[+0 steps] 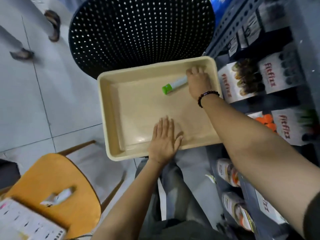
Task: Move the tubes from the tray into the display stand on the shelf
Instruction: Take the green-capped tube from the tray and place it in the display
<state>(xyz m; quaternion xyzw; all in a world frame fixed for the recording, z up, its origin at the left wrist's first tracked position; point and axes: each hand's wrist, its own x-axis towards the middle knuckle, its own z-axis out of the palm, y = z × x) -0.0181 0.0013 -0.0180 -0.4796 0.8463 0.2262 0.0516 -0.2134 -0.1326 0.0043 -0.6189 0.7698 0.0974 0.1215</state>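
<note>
A beige tray (112,118) sits in front of me beside the shelf. One white tube with a green cap (174,84) lies in its far right part. My right hand (199,82) covers the tube's far end, fingers curled on it. My left hand (164,141) lies flat and open on the tray's near rim. White display stands (270,75) with red lettering hold dark-capped tubes on the shelf (225,49) to the right; a lower stand (285,125) holds orange-capped ones.
A black perforated chair back (138,32) stands behind the tray. An orange wooden chair (57,179) at the lower left carries a small packet and a white box. Someone's sandalled feet (53,25) are on the tiled floor at the upper left.
</note>
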